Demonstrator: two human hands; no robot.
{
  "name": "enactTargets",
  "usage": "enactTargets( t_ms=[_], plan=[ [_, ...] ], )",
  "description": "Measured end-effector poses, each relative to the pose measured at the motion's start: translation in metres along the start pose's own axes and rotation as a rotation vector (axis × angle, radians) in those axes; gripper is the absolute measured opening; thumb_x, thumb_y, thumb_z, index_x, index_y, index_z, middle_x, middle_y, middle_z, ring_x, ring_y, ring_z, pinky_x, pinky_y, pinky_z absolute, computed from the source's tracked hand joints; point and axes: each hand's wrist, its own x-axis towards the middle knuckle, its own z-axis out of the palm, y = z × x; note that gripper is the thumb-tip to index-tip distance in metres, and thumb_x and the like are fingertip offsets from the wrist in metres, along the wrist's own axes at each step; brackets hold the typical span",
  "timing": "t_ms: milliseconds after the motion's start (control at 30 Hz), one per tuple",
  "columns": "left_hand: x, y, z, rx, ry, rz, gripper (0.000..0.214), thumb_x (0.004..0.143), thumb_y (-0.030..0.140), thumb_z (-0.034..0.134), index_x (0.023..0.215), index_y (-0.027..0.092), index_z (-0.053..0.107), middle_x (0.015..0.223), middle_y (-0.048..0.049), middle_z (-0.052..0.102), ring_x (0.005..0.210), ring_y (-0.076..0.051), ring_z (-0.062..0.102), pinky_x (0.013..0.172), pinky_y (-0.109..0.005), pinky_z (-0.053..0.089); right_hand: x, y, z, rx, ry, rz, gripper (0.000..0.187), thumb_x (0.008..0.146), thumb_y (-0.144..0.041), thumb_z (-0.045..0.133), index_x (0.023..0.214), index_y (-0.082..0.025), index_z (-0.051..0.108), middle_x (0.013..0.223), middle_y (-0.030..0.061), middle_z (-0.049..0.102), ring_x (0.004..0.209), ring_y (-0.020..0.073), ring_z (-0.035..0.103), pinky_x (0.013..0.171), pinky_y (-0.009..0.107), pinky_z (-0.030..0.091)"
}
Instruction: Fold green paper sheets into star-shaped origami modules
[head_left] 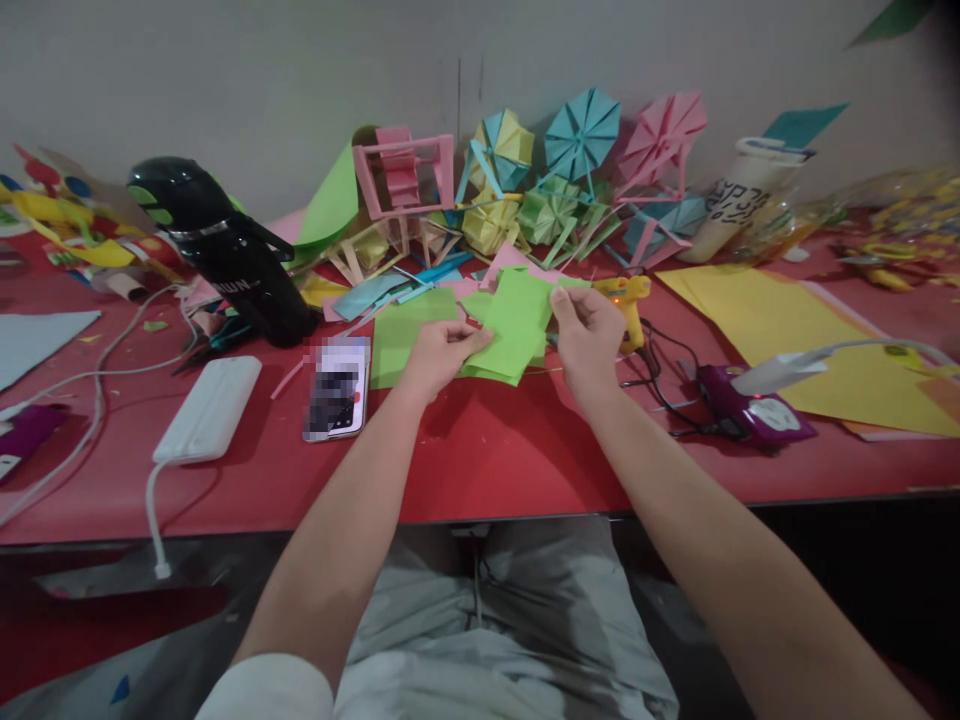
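Both of my hands hold a small stack of light green paper squares (512, 318) just above the red table (480, 460). My left hand (439, 355) pinches the stack's lower left edge with closed fingers. My right hand (587, 335) grips the upper right corner between thumb and fingers. A larger green sheet (405, 340) lies flat under and left of the stack. A yellow glue gun (630, 303) rests right behind my right hand.
A phone (337, 388) and a white power bank (208, 408) with cable lie to the left, beside a black helmet-like object (225, 245). Folded paper pinwheels (581, 135) crowd the back. Yellow sheets (787, 330) and a purple lamp base (754, 410) sit at the right.
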Motion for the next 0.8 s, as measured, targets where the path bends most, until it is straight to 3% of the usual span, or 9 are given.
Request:
enactTargets(
  t_ms=[267, 433, 633, 800],
  plan=[
    [0.000, 0.000, -0.006, -0.008, -0.159, -0.036, 0.034, 0.060, 0.027, 0.094, 0.082, 0.014, 0.071, 0.076, -0.0011, 0.068, 0.073, -0.012, 0.060, 0.068, -0.026, 0.048, 0.007, 0.004, -0.004, 0.031, 0.036, -0.037, 0.038, 0.084, -0.060, 0.069, 0.081, -0.022, 0.069, 0.074, 0.0021, 0.067, 0.069, 0.0178, 0.064, 0.067, 0.035, 0.055],
    [-0.008, 0.010, -0.004, 0.082, -0.205, -0.054, 0.024, 0.072, 0.023, 0.087, 0.073, 0.014, 0.065, 0.068, 0.0009, 0.063, 0.061, -0.011, 0.058, 0.065, -0.028, 0.049, 0.011, 0.009, -0.006, 0.020, 0.039, -0.069, 0.037, 0.084, -0.059, 0.069, 0.080, -0.022, 0.068, 0.075, 0.0022, 0.068, 0.072, 0.0188, 0.066, 0.073, 0.038, 0.057],
    [-0.010, 0.013, -0.001, 0.234, -0.238, -0.074, 0.021, 0.091, 0.012, 0.064, 0.073, 0.016, 0.056, 0.061, 0.0030, 0.057, 0.051, -0.009, 0.056, 0.056, -0.025, 0.043, 0.009, 0.007, -0.006, -0.020, 0.006, -0.027, 0.036, 0.086, -0.058, 0.067, 0.084, -0.022, 0.070, 0.077, 0.0033, 0.069, 0.072, 0.0191, 0.066, 0.069, 0.036, 0.057],
    [-0.010, 0.008, -0.006, 0.261, -0.339, -0.070, 0.014, 0.090, 0.026, 0.070, 0.086, 0.019, 0.058, 0.059, 0.0035, 0.058, 0.050, -0.011, 0.056, 0.053, -0.025, 0.040, 0.012, 0.014, -0.008, -0.002, -0.003, 0.005, 0.037, 0.083, -0.058, 0.070, 0.083, -0.021, 0.070, 0.075, 0.0019, 0.068, 0.069, 0.0172, 0.064, 0.066, 0.033, 0.054]
  ],
)
